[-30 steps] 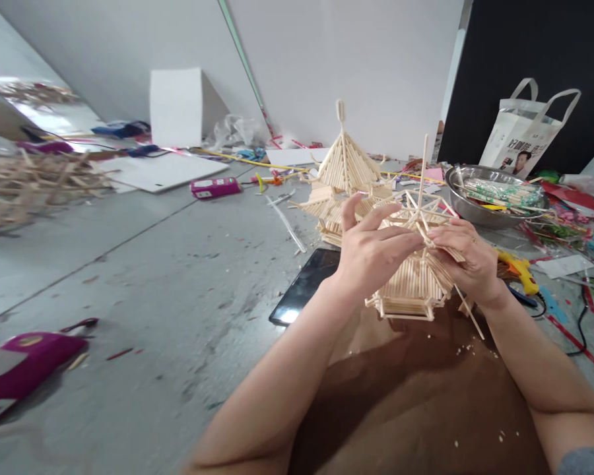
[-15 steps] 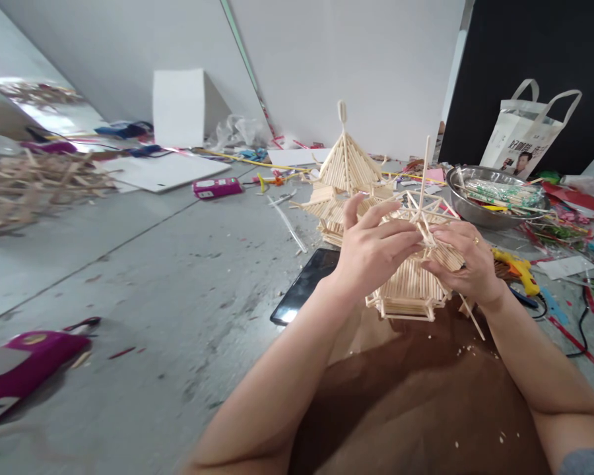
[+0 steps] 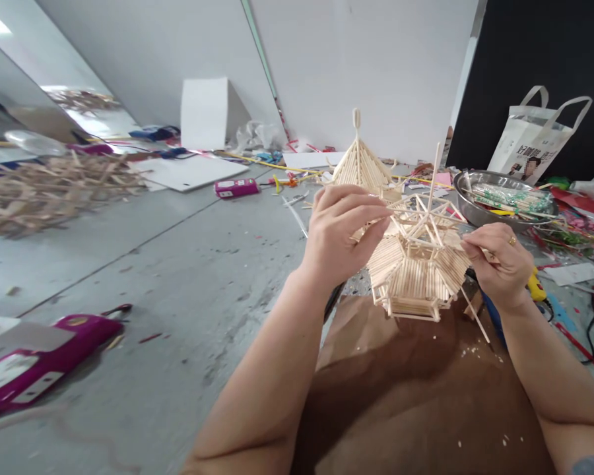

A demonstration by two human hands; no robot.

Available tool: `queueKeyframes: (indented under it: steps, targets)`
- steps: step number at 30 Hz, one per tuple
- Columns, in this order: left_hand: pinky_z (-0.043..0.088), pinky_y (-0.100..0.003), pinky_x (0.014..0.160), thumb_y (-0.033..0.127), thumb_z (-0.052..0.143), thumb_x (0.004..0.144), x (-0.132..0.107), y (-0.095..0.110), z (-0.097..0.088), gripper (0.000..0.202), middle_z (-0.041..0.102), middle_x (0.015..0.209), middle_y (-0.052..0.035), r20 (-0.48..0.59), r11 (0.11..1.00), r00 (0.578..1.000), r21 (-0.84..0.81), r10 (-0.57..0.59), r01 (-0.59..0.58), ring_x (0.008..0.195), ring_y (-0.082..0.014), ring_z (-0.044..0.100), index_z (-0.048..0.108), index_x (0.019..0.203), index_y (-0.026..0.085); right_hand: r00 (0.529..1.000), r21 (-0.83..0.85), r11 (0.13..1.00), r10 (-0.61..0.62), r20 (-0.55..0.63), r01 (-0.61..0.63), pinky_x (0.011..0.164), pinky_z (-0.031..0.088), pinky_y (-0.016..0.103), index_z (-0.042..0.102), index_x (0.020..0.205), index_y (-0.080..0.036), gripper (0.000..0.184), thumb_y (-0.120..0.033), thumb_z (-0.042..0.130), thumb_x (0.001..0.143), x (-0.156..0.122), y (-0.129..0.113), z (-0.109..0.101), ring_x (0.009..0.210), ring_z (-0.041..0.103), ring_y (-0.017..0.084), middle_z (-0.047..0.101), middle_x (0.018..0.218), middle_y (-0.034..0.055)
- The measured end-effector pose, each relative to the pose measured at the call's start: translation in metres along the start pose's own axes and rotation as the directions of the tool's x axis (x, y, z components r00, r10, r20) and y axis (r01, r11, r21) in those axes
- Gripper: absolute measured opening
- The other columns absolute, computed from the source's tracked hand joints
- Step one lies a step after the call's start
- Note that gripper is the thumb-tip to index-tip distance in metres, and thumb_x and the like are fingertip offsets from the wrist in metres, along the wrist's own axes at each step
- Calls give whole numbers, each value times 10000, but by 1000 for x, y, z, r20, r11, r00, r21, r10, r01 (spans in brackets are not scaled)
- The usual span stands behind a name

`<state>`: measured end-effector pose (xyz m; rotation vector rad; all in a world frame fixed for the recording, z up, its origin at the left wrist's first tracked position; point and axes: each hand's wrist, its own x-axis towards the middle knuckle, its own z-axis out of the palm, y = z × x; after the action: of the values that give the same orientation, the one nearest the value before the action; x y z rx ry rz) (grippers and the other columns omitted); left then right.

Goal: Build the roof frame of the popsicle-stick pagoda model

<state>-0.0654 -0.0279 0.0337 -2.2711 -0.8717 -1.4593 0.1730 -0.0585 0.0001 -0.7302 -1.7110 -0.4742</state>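
A small pavilion model of thin wooden sticks [image 3: 413, 280] stands in front of me, with slatted sloping roof panels, an open spoked frame on top and one upright stick at its centre. My left hand [image 3: 344, 227] is at the model's upper left, thumb and fingertips brought together beside the spoked frame; anything between them is too small to make out. At the right edge of the roof, my right hand [image 3: 502, 264] is closed in a pinch, its contents hidden. Behind my left hand rises a finished-looking stick tower [image 3: 359, 161] with a pointed roof and finial, partly covered.
Brown paper [image 3: 400, 382] lies under the model. A metal bowl [image 3: 480, 214] of packaged sticks, a yellow glue gun [image 3: 535, 287] and a white bag [image 3: 525, 145] are at the right. Leftward are a purple power strip [image 3: 39, 359] and a stick pile [image 3: 54, 191].
My hands have separated from the middle of the spoked frame, the left going left and the right going right. More of the model's roof shows. The view has shifted slightly left.
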Motion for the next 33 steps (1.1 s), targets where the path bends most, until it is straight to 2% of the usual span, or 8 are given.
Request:
queueKeyframes:
  steps: [4,8,12,17,23,33]
  targets:
    - [433,-347,831,272,578,801,-1,0,3,88,691,871,14,114,997,991,-23,76,-74,897,-169,571,637,863,253,998,-42,999,8,67,-5,692,480,292,610,835,-239,93,-179,606,763,1,-3,1,713,592,134,644,713,-12]
    - [395,-340,843,309,608,787,-3,-2,10,132,682,905,3,179,989,973,9,143,-147,929,-180,551,631,900,245,979,-107,988,-91,180,111,768,457,331,588,900,-252,159,-231,633,749,6,-13,14,797,584,159,650,805,-4]
    - [352,-345,870,341,593,799,-6,-6,17,116,682,921,16,164,987,976,48,145,-155,965,-183,540,631,878,266,947,-165,960,-175,271,225,824,426,351,567,947,-262,167,-223,583,785,14,-21,29,859,574,172,653,858,-3]
    - [311,-345,901,361,556,825,-8,-8,24,106,693,921,48,132,987,981,57,141,-149,972,-170,545,633,814,289,923,-147,943,-244,298,297,824,447,339,560,905,-246,141,-163,564,791,18,-20,39,806,586,155,659,824,2]
    - [242,-355,953,328,535,842,-9,-9,28,137,706,861,105,147,993,983,35,107,-113,1000,-150,551,635,749,326,918,-80,957,-243,313,280,710,518,294,543,946,-203,165,-125,536,801,15,-18,42,782,609,151,667,830,37]
    - [206,-374,984,308,532,845,-11,-10,30,162,707,828,114,94,991,988,26,127,-129,998,-144,566,647,736,345,919,-75,953,-259,298,294,743,544,306,554,937,-212,167,-119,520,803,15,-16,43,757,637,143,682,801,32]
